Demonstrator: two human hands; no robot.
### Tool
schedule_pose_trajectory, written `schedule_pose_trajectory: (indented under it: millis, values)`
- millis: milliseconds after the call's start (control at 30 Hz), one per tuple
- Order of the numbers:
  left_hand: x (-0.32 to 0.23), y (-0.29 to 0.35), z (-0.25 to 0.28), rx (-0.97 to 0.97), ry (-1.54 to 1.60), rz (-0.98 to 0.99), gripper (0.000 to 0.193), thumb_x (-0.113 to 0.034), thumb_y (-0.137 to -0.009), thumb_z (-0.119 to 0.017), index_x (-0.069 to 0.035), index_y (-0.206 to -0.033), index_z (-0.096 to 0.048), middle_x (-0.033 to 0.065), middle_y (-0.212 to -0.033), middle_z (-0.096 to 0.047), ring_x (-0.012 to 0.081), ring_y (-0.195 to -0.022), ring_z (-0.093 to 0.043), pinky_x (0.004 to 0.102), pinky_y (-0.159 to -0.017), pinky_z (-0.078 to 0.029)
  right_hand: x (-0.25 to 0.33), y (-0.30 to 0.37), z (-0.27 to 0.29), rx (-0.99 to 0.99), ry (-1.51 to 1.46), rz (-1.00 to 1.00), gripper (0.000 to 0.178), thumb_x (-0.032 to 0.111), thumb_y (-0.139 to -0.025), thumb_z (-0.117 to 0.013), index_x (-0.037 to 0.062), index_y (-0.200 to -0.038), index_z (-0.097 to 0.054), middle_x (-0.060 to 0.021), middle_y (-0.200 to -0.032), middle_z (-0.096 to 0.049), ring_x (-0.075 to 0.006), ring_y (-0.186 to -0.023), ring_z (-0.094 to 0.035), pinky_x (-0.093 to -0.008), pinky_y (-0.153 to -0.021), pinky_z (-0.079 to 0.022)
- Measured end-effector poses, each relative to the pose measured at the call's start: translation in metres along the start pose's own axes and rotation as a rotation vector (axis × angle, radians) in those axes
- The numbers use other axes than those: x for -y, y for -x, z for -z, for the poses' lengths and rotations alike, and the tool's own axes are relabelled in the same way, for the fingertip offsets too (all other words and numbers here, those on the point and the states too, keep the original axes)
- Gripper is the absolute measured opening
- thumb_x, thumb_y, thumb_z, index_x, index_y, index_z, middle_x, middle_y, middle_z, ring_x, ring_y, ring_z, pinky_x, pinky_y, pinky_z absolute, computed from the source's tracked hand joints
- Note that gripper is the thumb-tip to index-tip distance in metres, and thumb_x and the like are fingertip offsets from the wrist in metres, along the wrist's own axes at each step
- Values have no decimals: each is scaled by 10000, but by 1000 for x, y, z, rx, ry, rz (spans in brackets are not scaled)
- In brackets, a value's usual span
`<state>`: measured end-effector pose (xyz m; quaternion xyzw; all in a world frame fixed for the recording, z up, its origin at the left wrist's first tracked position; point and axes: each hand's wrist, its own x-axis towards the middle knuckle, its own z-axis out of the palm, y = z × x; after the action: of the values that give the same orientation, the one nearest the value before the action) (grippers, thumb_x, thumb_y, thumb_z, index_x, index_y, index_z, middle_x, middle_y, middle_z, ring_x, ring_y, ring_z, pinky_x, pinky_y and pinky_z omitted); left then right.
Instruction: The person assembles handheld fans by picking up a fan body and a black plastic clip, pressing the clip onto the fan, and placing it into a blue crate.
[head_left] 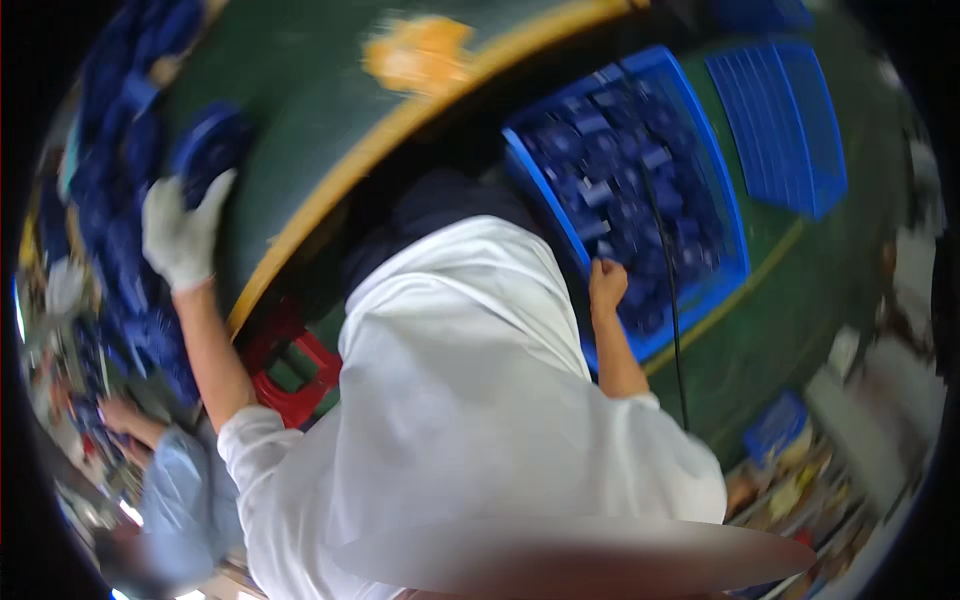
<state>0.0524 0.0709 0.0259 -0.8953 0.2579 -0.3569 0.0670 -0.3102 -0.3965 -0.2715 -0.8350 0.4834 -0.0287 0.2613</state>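
Dark blue, round plastic part (210, 146) lies on the green tabletop (305, 110), just ahead of the white-gloved left hand (182, 232) — the nearer hand, thumb spread from fingers, contact unclear. Bare right hand (607, 287) curled at the blue rectangular plastic crate's (548, 198) edge — cannot tell whether it pinches anything.
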Motion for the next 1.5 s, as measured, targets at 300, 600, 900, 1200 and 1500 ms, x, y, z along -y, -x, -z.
schedule_pose_trajectory:
  millis: [300, 600, 900, 1200, 1500]
  values:
    - [-46, -9, 16, 75, 236, 182, 436, -475, -590, -821, -107, -695, -612, 41, -733, -564, 227, -708, -590, 334, -585, -486, 372, 0, 80, -127, -599, 1375, 79, -28, -789, -698, -6, -808, -625, -142, -757, -622, -297, -667, -598, -355, -613, -488]
    - [-58, -23, 25, 287, 344, 264, 434, -449, -702, -765, -85, -903, -640, 79, -858, -618, 276, -794, -628, 377, -629, -509, 566, -192, 143, -381, 202, 1213, 249, 309, -839, -637, 86, -906, -724, -159, -872, -696, -358, -798, -672, -451, -700, -525]
    - [-59, -7, 32, 232, 417, 239, 372, -292, -686, -790, -50, -894, -598, 92, -858, -605, 281, -818, -607, 386, -640, -503, 586, -226, 99, -340, 518, 1189, 145, 72, -797, -587, 38, -876, -705, -202, -926, -682, -345, -868, -695, -449, -710, -569]
    - [-62, -12, 28, 208, 389, 224, 354, -295, -681, -792, -50, -847, -597, 90, -814, -599, 278, -774, -608, 385, -617, -489, 585, -184, 104, -266, 15, 1211, 159, 145, -787, -620, 27, -843, -710, -217, -926, -649, -400, -876, -662, -471, -739, -548]
    - [-45, -16, 22, 192, 537, 632, 320, -338, -792, -684, -22, -764, -646, 179, -678, -611, 339, -629, -620, 392, -577, -462, 561, -41, 81, -54, -629, 1598, 58, 39, -726, -618, 24, -782, -620, -177, -813, -591, -375, -745, -603, -450, -652, -499]
